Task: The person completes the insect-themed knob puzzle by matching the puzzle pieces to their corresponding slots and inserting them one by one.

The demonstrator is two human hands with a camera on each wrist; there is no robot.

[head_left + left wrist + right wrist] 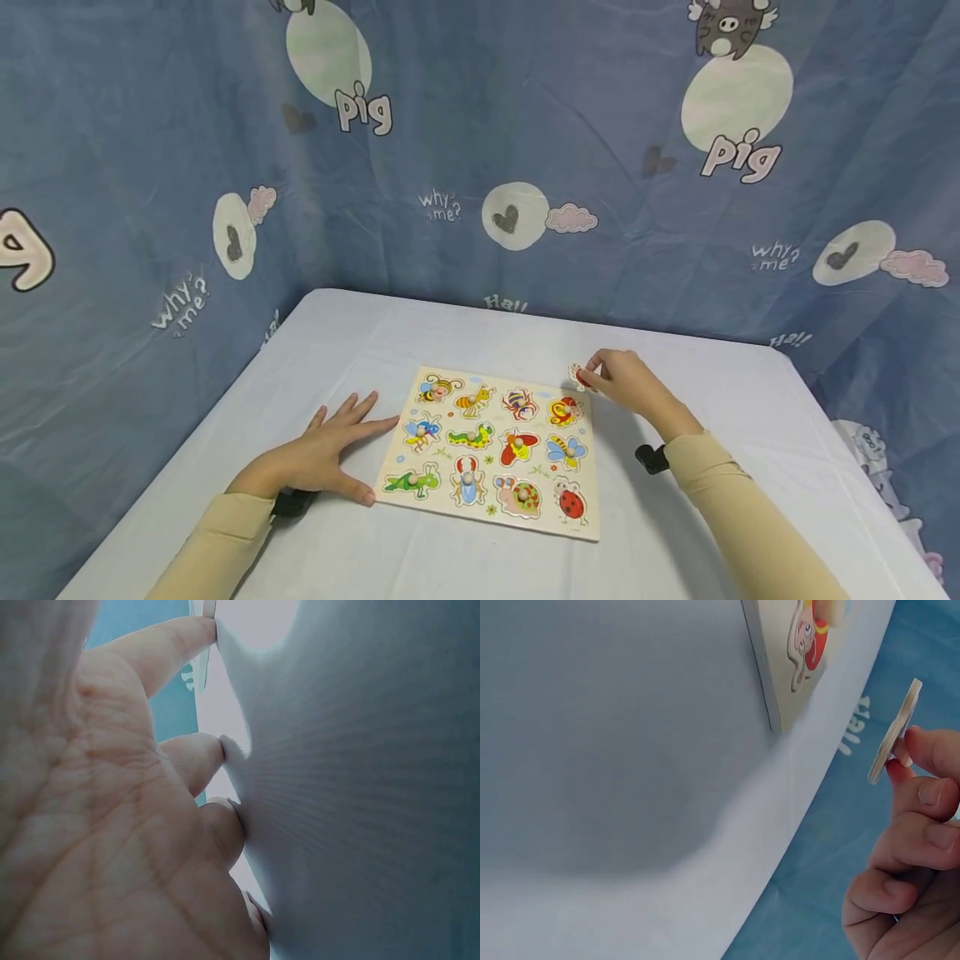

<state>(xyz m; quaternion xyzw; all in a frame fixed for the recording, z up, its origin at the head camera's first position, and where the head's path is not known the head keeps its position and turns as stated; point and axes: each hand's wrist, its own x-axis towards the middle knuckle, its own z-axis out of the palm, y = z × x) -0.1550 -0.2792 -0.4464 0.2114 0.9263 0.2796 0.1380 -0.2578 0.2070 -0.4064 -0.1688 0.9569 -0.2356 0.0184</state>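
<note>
A wooden peg puzzle board [442, 457] printed with colourful insects lies flat on the table. My right hand [626, 383] pinches a small red-and-pale puzzle piece [577, 377] by its knob, above the board's far right corner. Seen edge-on in the right wrist view, the thin wooden piece [895, 735] is held between thumb and forefinger, with the other fingers curled. On the board, the ladybug picture [572, 505] at the near right shows no knob. My left hand [322, 454] rests spread on the table, its thumb at the board's near left corner and its forefinger beside the left edge.
A white cloth [360, 333] covers the table. Behind it and at the sides hangs a blue curtain [450, 150] with pig prints. Several knobbed insect pieces, among them a green caterpillar [471, 437], sit in the board.
</note>
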